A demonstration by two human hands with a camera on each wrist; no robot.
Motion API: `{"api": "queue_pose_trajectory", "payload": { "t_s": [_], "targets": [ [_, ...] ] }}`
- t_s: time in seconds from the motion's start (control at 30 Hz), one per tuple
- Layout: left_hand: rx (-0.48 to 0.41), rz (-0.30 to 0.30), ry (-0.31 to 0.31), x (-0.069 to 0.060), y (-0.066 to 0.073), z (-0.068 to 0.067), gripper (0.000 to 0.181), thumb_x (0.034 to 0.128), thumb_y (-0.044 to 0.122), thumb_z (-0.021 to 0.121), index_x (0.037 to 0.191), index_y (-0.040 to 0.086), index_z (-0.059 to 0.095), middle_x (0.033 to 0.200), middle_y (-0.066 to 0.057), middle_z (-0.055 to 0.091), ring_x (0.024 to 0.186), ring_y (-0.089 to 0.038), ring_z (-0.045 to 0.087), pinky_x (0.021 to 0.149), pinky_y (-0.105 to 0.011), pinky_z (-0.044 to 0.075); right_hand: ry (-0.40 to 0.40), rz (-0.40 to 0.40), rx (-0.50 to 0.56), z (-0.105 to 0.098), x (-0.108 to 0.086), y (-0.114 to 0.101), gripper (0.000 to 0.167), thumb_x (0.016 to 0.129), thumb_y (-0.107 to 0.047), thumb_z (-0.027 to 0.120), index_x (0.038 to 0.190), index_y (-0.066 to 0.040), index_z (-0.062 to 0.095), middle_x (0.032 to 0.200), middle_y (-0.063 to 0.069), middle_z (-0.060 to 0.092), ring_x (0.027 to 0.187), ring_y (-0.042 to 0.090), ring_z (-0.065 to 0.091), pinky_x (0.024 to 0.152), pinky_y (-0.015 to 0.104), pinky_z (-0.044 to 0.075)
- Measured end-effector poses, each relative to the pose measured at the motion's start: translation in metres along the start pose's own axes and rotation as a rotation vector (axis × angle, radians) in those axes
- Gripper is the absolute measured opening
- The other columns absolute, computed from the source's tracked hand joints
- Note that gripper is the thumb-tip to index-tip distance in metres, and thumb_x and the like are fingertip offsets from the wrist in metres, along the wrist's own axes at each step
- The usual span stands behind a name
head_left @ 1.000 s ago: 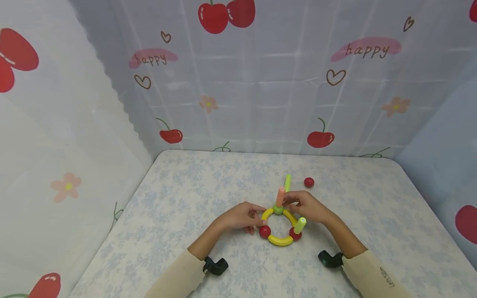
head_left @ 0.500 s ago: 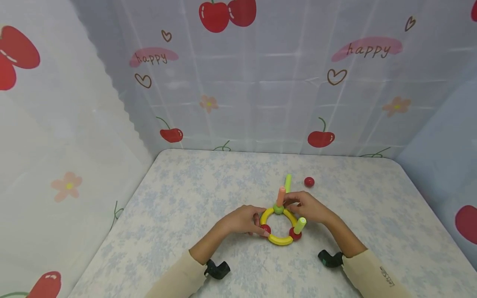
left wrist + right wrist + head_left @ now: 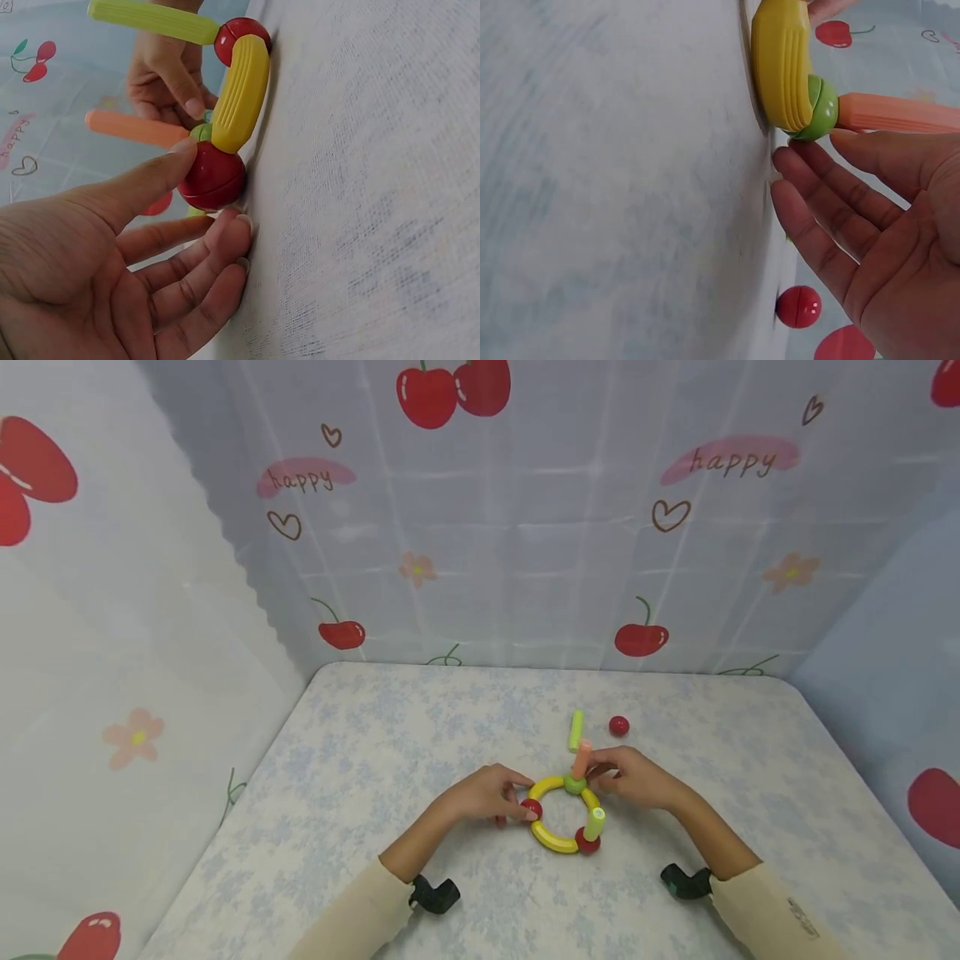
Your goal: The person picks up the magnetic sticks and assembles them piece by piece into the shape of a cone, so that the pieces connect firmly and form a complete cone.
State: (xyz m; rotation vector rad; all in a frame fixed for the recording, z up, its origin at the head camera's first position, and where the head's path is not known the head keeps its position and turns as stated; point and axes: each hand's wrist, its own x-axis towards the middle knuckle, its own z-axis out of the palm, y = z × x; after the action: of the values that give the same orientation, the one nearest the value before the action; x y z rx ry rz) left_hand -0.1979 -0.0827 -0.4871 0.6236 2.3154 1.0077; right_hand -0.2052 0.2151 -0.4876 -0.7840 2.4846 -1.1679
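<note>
A ring of curved yellow rods (image 3: 553,838) joined by balls lies on the table in the head view. My left hand (image 3: 489,795) pinches the red ball (image 3: 214,178) on its left side, thumb on top and fingers below. On the far side, my right hand (image 3: 636,777) holds the green ball (image 3: 817,112) between thumb and fingertips. An orange rod (image 3: 582,760) rises from that green ball. Another red ball (image 3: 587,841), at the ring's near right, bears an upright light-green rod (image 3: 595,824).
Behind the ring, a loose light-green rod (image 3: 576,731) lies on the patterned table (image 3: 360,743). A loose red ball (image 3: 618,726) sits to the right of that rod. Printed curtains (image 3: 525,552) stand behind the table and at both sides.
The ring has turned clockwise: the green ball with its orange rod shifted right, the left red ball moved away from me. My right hand moved right with it; my left thumb shifted on its ball.
</note>
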Motion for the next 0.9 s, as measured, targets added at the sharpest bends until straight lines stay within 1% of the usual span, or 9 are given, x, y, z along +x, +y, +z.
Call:
{"api": "queue_pose_trajectory", "payload": {
  "t_s": [0.17,0.33,0.4,0.57,0.63,0.73,0.9],
  "targets": [
    [-0.022,0.018,-0.002,0.007,-0.004,-0.004,0.048,0.0893,0.03,0.081,0.132,0.011,0.068,0.072,-0.006,0.072,0.057,-0.023,0.067,0.054,-0.027,0.049,-0.004,0.021,0.004,-0.002,-0.011,0.004,0.028,0.094,0.005,0.065,0.119,-0.006,0.072,0.112,0.004,0.072,0.104,0.026,0.067,0.088,0.036,0.055],
    [-0.062,0.019,0.014,0.014,-0.009,-0.007,0.042,0.0906,0.032,0.079,0.127,0.012,0.071,0.073,-0.005,0.072,0.055,-0.021,0.066,0.053,-0.028,0.051,0.004,0.043,-0.003,-0.005,-0.023,0.004,0.024,0.095,0.001,0.066,0.115,-0.01,0.072,0.108,0.001,0.071,0.101,0.023,0.066,0.084,0.032,0.054],
    [-0.073,0.02,0.022,0.017,-0.011,-0.007,0.041,0.0906,0.032,0.079,0.126,0.012,0.072,0.075,-0.004,0.072,0.054,-0.021,0.066,0.053,-0.028,0.052,0.002,0.044,0.0,-0.005,-0.027,0.004,0.022,0.095,0.0,0.067,0.114,-0.011,0.073,0.107,0.001,0.072,0.1,0.021,0.066,0.083,0.03,0.054],
    [-0.088,0.038,0.044,0.025,-0.012,-0.008,0.038,0.0909,0.031,0.079,0.123,0.012,0.073,0.076,-0.006,0.072,0.052,-0.021,0.064,0.052,-0.029,0.053,0.0,0.02,0.015,-0.006,-0.037,0.003,0.022,0.094,0.002,0.067,0.112,-0.009,0.074,0.107,0.002,0.073,0.1,0.023,0.068,0.083,0.029,0.055],
    [-0.095,0.042,0.049,0.028,-0.011,-0.008,0.036,0.091,0.031,0.079,0.121,0.012,0.073,0.075,-0.007,0.072,0.051,-0.022,0.064,0.052,-0.029,0.053,-0.003,0.012,0.016,-0.007,-0.041,0.002,0.022,0.094,0.002,0.067,0.113,-0.009,0.074,0.108,0.002,0.073,0.1,0.023,0.068,0.082,0.029,0.055],
    [-0.083,0.045,0.054,0.034,-0.007,-0.007,0.035,0.0905,0.031,0.08,0.119,0.012,0.074,0.074,-0.008,0.071,0.05,-0.021,0.062,0.05,-0.028,0.052,-0.012,0.007,0.015,-0.007,-0.047,0.001,0.023,0.095,0.001,0.067,0.113,-0.01,0.075,0.109,0.001,0.073,0.1,0.021,0.068,0.083,0.028,0.055],
    [-0.053,0.04,0.066,0.042,-0.001,-0.005,0.032,0.0905,0.032,0.079,0.117,0.013,0.075,0.071,-0.008,0.069,0.049,-0.021,0.061,0.048,-0.027,0.049,-0.053,-0.004,0.05,-0.006,-0.054,-0.001,0.027,0.096,0.004,0.063,0.113,-0.013,0.076,0.109,-0.001,0.073,0.101,0.019,0.068,0.085,0.027,0.055]
  ]
}}
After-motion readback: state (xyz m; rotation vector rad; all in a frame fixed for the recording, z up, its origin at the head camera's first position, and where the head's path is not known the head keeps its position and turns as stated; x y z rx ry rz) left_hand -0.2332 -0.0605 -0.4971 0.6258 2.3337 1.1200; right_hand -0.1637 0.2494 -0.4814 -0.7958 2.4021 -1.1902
